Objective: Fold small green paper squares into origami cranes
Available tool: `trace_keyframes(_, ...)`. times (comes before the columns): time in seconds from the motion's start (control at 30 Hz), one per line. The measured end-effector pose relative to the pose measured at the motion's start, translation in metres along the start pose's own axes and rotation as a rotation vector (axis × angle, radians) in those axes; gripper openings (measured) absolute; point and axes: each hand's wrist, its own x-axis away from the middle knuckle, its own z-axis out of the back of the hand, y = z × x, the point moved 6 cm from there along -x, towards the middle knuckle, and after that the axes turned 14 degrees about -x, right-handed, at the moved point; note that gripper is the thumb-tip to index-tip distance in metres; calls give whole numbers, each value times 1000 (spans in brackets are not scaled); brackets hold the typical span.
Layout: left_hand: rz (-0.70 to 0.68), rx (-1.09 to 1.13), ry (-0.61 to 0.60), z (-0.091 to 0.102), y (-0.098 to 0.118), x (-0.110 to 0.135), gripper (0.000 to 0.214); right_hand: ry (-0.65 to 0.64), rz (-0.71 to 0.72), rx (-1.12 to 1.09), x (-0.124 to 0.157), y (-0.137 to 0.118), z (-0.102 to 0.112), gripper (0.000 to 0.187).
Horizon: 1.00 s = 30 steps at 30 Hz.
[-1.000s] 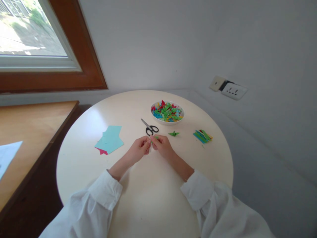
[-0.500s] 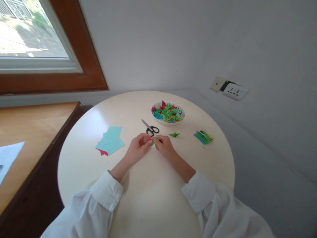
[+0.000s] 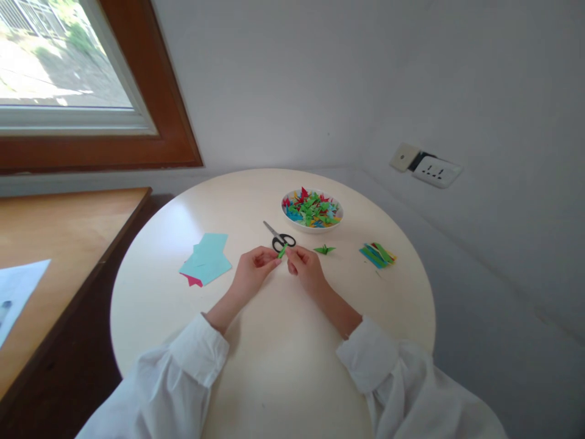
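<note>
My left hand (image 3: 253,274) and my right hand (image 3: 305,268) meet over the middle of the round cream table (image 3: 274,366). Both pinch a small folded green paper piece (image 3: 282,250), which sticks up between the fingertips. Black-handled scissors (image 3: 280,236) lie just beyond my fingers. A finished green paper crane (image 3: 324,249) sits to the right of my right hand.
A white bowl (image 3: 312,210) full of coloured paper cranes stands at the back. Light blue sheets over a pink one (image 3: 205,261) lie at left. Coloured paper strips (image 3: 377,253) lie at right. A wooden desk (image 3: 59,244) with a white sheet adjoins the table's left.
The green piece has been turned and now points upward between my fingertips. My hands stay together at the same spot; the view shifted slightly.
</note>
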Motion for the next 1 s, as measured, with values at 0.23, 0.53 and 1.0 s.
trace_keyframes(0.23,-32,77,75,4,0,0,18,80,79,-51,4,-2,0,15)
trace_keyframes(0.53,-7,21,84,3,0,2,21,44,167,49,6,-5,-1,7)
trace_keyframes(1.0,8,-62,112,6,5,5,21,36,179,85,6,-2,-1,7)
